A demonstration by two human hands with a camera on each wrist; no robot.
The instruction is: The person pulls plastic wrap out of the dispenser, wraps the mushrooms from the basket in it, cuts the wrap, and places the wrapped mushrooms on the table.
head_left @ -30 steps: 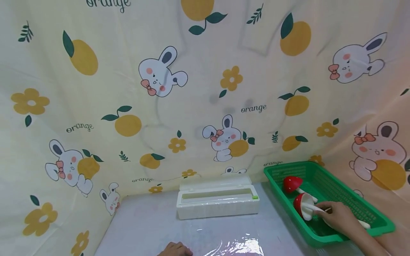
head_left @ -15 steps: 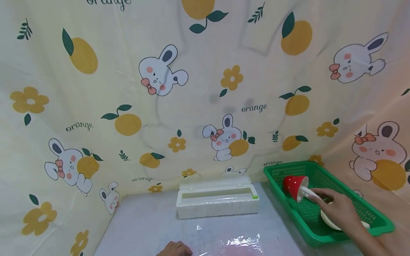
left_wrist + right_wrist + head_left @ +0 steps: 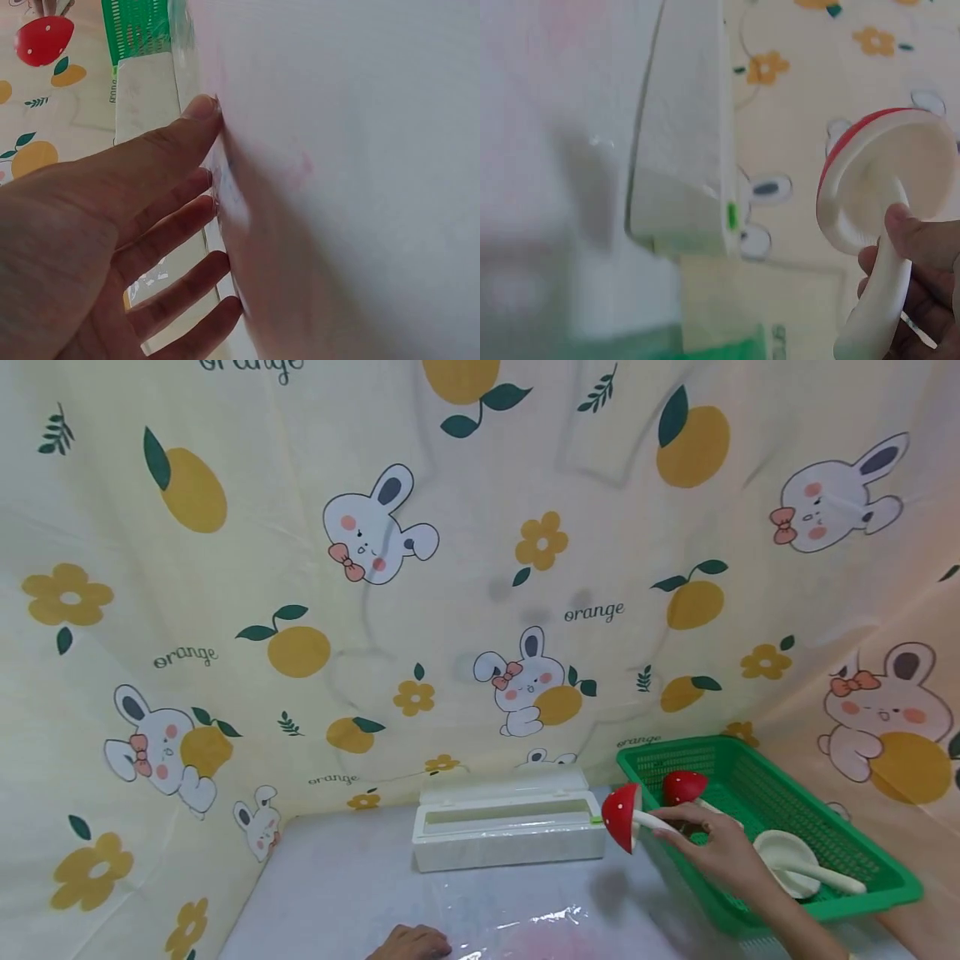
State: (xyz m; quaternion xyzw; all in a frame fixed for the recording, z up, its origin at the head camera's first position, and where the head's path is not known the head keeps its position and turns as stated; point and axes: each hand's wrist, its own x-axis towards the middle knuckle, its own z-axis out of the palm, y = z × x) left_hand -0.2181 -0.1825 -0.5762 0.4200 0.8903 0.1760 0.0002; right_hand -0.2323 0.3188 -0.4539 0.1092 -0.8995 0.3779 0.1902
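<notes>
My right hand (image 3: 726,858) pinches the white stem of a toy mushroom (image 3: 621,818) between thumb and fingers. The mushroom's red cap has white dots and points left, in the air between the green basket (image 3: 678,872) and the white box. In the right wrist view the mushroom (image 3: 855,214) shows its hollow, pale underside, with the thumb on the stem. Inside the basket lie a second red-capped mushroom (image 3: 684,787) and another one (image 3: 787,852) with its white underside up. My left hand (image 3: 410,942) rests its fingertips on the table; in the left wrist view its fingers (image 3: 169,300) are spread and loosely extended.
A long white box (image 3: 510,847) with a raised lid and a green tab stands at the table's back. Clear, shiny plastic film (image 3: 555,935) covers the front of the white table (image 3: 337,868). A curtain (image 3: 450,610) printed with rabbits and oranges hangs behind.
My right hand has lifted the toy mushroom out of the basket and carried it left over its rim. The white-underside mushroom in the basket is now uncovered. The left hand stays put.
</notes>
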